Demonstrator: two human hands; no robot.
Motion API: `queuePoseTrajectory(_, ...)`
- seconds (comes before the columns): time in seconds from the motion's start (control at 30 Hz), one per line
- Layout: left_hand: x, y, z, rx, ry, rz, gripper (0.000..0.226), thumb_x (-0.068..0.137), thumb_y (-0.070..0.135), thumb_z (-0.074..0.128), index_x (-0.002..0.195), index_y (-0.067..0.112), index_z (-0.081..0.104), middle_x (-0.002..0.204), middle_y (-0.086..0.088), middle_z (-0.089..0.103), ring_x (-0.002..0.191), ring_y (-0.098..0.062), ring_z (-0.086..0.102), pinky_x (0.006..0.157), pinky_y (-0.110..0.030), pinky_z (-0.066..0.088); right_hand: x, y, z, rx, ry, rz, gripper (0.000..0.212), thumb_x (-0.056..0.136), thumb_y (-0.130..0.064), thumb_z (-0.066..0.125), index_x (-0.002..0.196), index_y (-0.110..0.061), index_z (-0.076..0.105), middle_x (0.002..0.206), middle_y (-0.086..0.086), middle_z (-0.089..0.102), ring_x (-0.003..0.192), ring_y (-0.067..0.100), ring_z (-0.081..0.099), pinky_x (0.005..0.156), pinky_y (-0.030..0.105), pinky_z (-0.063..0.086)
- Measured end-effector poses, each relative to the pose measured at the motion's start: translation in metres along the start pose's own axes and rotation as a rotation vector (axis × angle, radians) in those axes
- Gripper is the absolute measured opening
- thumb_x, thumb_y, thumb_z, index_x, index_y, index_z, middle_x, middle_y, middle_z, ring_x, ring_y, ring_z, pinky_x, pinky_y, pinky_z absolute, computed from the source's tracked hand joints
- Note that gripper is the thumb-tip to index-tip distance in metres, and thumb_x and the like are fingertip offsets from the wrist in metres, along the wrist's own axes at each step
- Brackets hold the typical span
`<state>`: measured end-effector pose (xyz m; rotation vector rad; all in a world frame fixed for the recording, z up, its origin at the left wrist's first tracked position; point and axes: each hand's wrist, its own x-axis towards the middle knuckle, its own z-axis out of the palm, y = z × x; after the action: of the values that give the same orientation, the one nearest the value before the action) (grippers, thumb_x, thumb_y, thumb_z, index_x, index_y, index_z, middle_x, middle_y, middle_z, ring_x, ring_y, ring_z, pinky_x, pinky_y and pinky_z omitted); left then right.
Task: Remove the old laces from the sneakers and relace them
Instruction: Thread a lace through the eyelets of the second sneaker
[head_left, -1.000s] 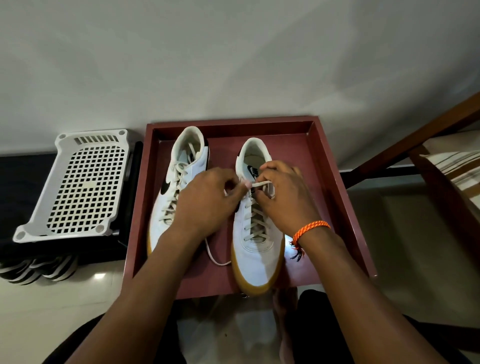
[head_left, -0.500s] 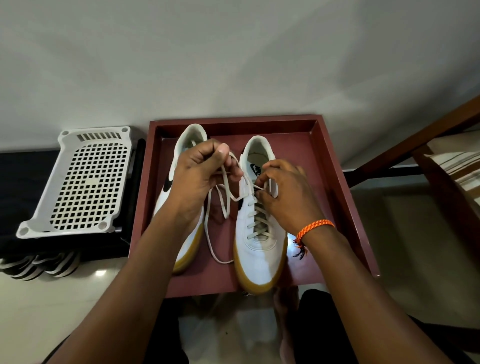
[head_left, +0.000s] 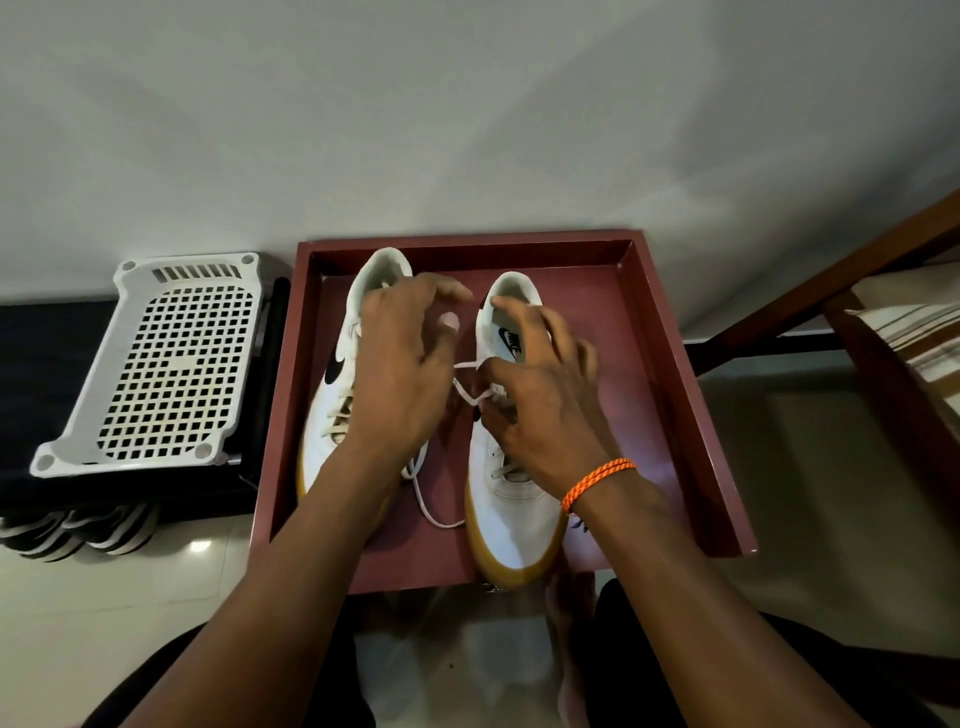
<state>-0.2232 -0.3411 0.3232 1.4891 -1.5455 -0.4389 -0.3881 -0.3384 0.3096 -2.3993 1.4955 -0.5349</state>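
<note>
above the right sneaker (head_left: 511, 525), right hand (head_left: 540, 410) pinches the lace (head_left: 470, 397); left hand (head_left: 402, 374) splayed.

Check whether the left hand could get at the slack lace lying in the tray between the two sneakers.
Probably yes. The left hand hovers over the left sneaker with loose fingers, and the slack lace lies on the tray floor just below its wrist, uncovered. The right hand is busy at the right sneaker.

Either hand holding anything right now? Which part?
Right hand pinches the lace near the right sneaker's top eyelets. Left hand holds nothing.
</note>
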Motion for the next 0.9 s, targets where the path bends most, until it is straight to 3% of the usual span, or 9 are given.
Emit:
queuePoseTrajectory(0.13,-0.004,0.008,0.004,-0.294,-0.208,-0.115,0.028,0.107,-0.001,0.048,0.119,0.013,0.069,0.109,0.0,0.073,0.104,-0.019,0.07,0.084,-0.023,0.057,0.005,-0.003,-0.003,-0.045,0.171,-0.008,0.01,0.092,-0.021,0.073,0.102,-0.022,0.07,0.147,0.001,0.052,0.13,0.026,0.045,0.096,0.044,0.037)
queuePoseTrajectory(0.2,-0.005,0.006,0.006,-0.384,-0.256,-0.163,0.028,0.109,-0.001,0.045,0.12,0.011,0.068,0.11,-0.005,0.072,0.103,-0.024,0.072,0.084,-0.029,0.06,0.006,-0.003,-0.004,-0.073,0.213,0.007,0.012,0.096,-0.021,0.071,0.107,-0.021,0.069,0.14,0.0,0.054,0.121,0.023,0.047,0.091,0.044,0.04)
queuePoseTrajectory(0.33,-0.005,0.004,0.008,-0.339,-0.228,-0.211,0.029,0.112,0.004,0.043,0.119,0.013,0.069,0.104,-0.005,0.073,0.098,-0.021,0.072,0.082,-0.024,0.057,0.003,-0.001,-0.005,-0.017,0.116,-0.001,0.02,0.093,-0.028,0.068,0.113,-0.026,0.07,0.154,-0.002,0.043,0.137,0.023,0.04,0.096,0.042,0.036)
queuePoseTrajectory(0.47,-0.002,0.0,0.006,-0.339,-0.17,-0.276,0.027,0.114,0.009,0.043,0.114,0.012,0.071,0.1,-0.005,0.076,0.096,-0.017,0.075,0.078,-0.022,0.059,-0.002,-0.001,0.0,-0.022,-0.003,-0.014,0.022,0.082,-0.032,0.075,0.103,-0.034,0.069,0.169,-0.003,0.027,0.152,0.025,0.026,0.104,0.044,0.031)
queuePoseTrajectory(0.6,-0.003,0.004,0.006,-0.329,-0.177,-0.267,0.027,0.113,0.009,0.046,0.113,0.008,0.072,0.101,-0.006,0.075,0.094,-0.01,0.074,0.077,-0.018,0.058,-0.002,-0.003,0.005,-0.044,0.034,-0.028,0.021,0.083,-0.025,0.076,0.103,-0.029,0.071,0.165,-0.002,0.034,0.15,0.028,0.03,0.104,0.046,0.033)
queuePoseTrajectory(0.7,-0.004,0.011,0.006,-0.394,-0.229,-0.257,0.027,0.112,0.002,0.044,0.111,0.0,0.071,0.101,-0.009,0.073,0.085,-0.004,0.069,0.073,-0.015,0.054,0.001,-0.004,0.003,-0.094,0.196,-0.076,0.009,0.091,-0.024,0.071,0.1,-0.022,0.072,0.146,0.001,0.053,0.13,0.027,0.047,0.093,0.044,0.039)
queuePoseTrajectory(0.8,-0.005,0.017,0.004,-0.466,-0.296,-0.249,0.027,0.111,-0.003,0.041,0.114,-0.004,0.068,0.096,-0.003,0.071,0.081,-0.001,0.066,0.073,-0.016,0.051,0.004,-0.002,-0.008,-0.03,0.401,-0.045,0.016,0.097,-0.019,0.067,0.108,-0.018,0.077,0.111,0.004,0.06,0.099,0.026,0.052,0.078,0.046,0.045)
queuePoseTrajectory(0.9,-0.005,0.019,0.001,-0.555,-0.386,-0.29,0.028,0.113,0.002,0.039,0.125,0.0,0.063,0.103,-0.014,0.077,0.091,-0.026,0.075,0.077,-0.029,0.057,0.007,0.007,-0.02,0.201,0.576,0.056,0.014,0.098,-0.009,0.068,0.106,-0.012,0.079,0.096,0.002,0.067,0.089,0.023,0.063,0.075,0.041,0.052)
